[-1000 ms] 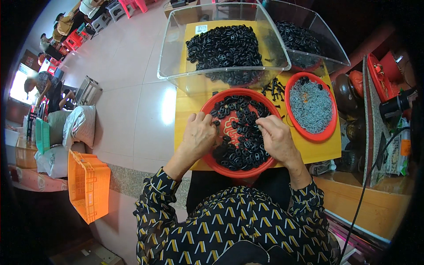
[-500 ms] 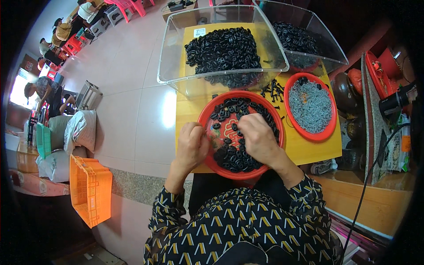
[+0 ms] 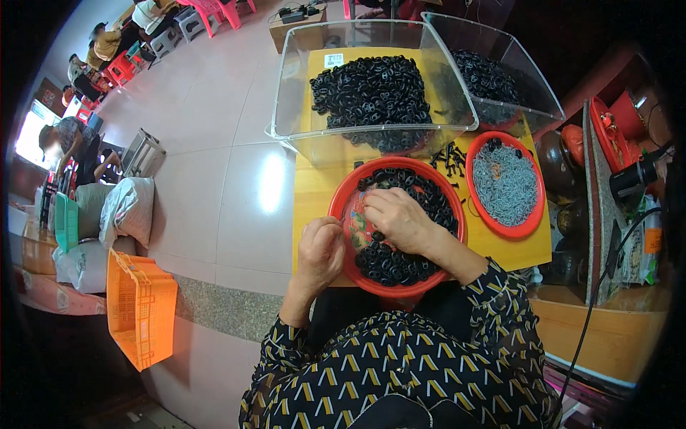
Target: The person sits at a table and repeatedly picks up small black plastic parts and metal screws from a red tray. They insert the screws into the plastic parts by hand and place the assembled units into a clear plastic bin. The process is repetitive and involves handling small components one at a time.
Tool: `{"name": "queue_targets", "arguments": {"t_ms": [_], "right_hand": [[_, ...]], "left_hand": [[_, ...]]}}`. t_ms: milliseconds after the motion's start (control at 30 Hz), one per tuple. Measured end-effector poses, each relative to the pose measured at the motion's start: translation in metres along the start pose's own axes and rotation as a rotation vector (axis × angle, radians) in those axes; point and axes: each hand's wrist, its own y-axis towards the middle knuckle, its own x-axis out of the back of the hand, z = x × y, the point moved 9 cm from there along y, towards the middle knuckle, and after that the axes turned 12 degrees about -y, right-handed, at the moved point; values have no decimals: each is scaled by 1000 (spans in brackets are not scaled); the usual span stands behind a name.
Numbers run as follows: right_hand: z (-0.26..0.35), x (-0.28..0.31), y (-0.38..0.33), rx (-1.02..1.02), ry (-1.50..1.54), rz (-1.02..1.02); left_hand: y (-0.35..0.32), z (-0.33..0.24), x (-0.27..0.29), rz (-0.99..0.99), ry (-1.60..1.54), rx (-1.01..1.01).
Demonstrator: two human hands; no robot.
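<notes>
Fingers of the right hand (image 3: 400,218) were curled downward, their tips pressed into the black ring-shaped parts (image 3: 400,261) that filled the red round tray (image 3: 343,207); whether they pinched any single piece could not be told. The left hand (image 3: 320,250) rested at the tray's left rim, its fingers folded together into a loose fist, and what they enclosed was hidden.

That tray sat on the yellow surface (image 3: 311,193) directly in front of the person, whose patterned dark sleeves came in from the lower edge. Just to its right lay a second, smaller red tray (image 3: 532,222) holding grey metal pieces. Behind both stood a clear plastic bin (image 3: 286,107) heaped with more black parts, and beside it, further right, another clear bin (image 3: 543,107) with a smaller heap. On the floor, well to the left, lay an orange crate (image 3: 139,307).
</notes>
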Motion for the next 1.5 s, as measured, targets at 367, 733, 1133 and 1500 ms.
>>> {"name": "queue_targets", "arguments": {"t_ms": [367,733,1133,1500], "right_hand": [[-4,5,13,10,42,-32],[-32,27,-12,-163,83,-87],[-9,20,-83,-893,1312,-137],[14,71,-69,-543,414,-276]], "left_hand": [[-3,8,-3,-44,-91,21],[0,-6,1,-89,-39,31],[-22,-5,-53,-142,-821,554],[-22,-19,-62,-43,-649,441]]}}
